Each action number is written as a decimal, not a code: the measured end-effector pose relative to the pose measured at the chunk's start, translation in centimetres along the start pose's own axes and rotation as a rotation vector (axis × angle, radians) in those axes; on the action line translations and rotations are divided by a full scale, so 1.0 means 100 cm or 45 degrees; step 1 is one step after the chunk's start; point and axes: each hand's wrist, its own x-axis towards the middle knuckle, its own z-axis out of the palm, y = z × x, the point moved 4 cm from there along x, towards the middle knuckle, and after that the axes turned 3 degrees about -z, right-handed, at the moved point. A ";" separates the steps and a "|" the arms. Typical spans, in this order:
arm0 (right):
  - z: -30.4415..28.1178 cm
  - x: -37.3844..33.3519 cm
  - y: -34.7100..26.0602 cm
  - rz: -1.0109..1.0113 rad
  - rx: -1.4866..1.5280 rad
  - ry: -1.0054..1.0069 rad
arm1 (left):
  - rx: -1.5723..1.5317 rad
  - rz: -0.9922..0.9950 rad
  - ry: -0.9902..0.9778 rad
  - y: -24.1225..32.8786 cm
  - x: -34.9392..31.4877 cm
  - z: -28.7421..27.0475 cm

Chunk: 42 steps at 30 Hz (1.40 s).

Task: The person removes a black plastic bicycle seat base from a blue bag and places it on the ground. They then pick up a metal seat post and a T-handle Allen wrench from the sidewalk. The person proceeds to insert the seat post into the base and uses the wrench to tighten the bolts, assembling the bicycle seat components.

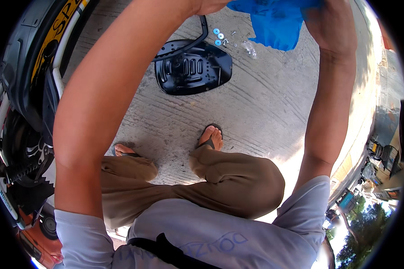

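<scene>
A crumpled blue plastic bag (276, 22) hangs at the top edge of the head view, between my raised arms. At its right side my right hand (331, 28) is closed on it, somewhat smeared by motion. Only the heel of my left hand (211, 5) shows beside the bag's upper left corner; its fingers lie outside the picture. On the concrete below sits a black molded metal pan (191, 69) with slots, and a curved black tube (201, 33) rests across its edge.
Right of the pan lie blue-and-silver washers (217, 31), several small bolts (225, 42) and a small clear plastic bag (250, 50). A parked motorcycle (36, 89) with a yellow plate stands close on my left. My sandaled feet (213, 136) are below the pan.
</scene>
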 end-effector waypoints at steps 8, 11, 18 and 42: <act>0.043 -0.032 -0.001 0.261 -1.211 -0.186 | -0.436 -0.250 0.077 -0.019 0.012 -0.009; -0.020 -0.053 0.002 0.258 -1.798 0.042 | 0.190 -0.391 0.090 -0.004 -0.013 -0.017; -0.176 -0.195 -0.011 1.208 -3.083 0.305 | 0.790 -0.789 0.108 -0.067 -0.108 -0.093; -0.065 -0.193 0.140 0.706 0.032 0.511 | -0.199 -0.765 0.321 -0.188 -0.154 -0.003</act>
